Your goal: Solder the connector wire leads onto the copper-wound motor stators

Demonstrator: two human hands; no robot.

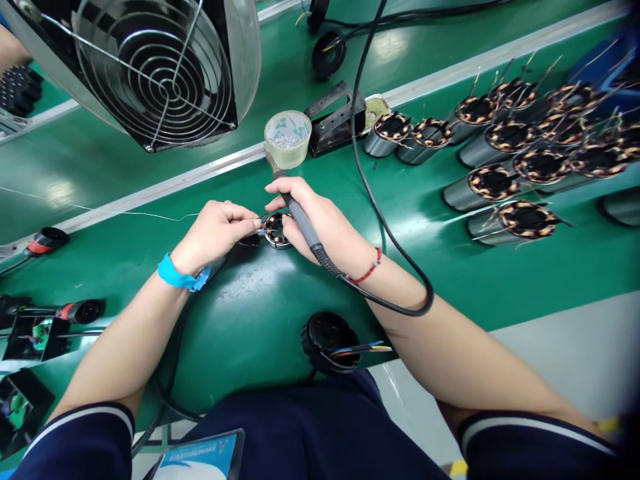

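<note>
My right hand (325,223) is closed around the grey handle of a soldering iron (303,223), whose tip points away from me towards a roll of clear tape (289,139). Its lower fingers reach down to a copper-wound motor stator (277,231) on the bench and partly cover it. From the left, the fingertips of my left hand (217,230) pinch thin wires at the stator's edge, a blue one among them. A strand of solder wire (125,213) runs in from the left to behind this hand.
Several upright stators (513,180) with loose wire ends crowd the right side. A fan (165,80) with a wire grille looms at the upper left. Near my body lies a black round cap (330,340) with coloured wires. The iron's black cable (367,167) loops over my right forearm.
</note>
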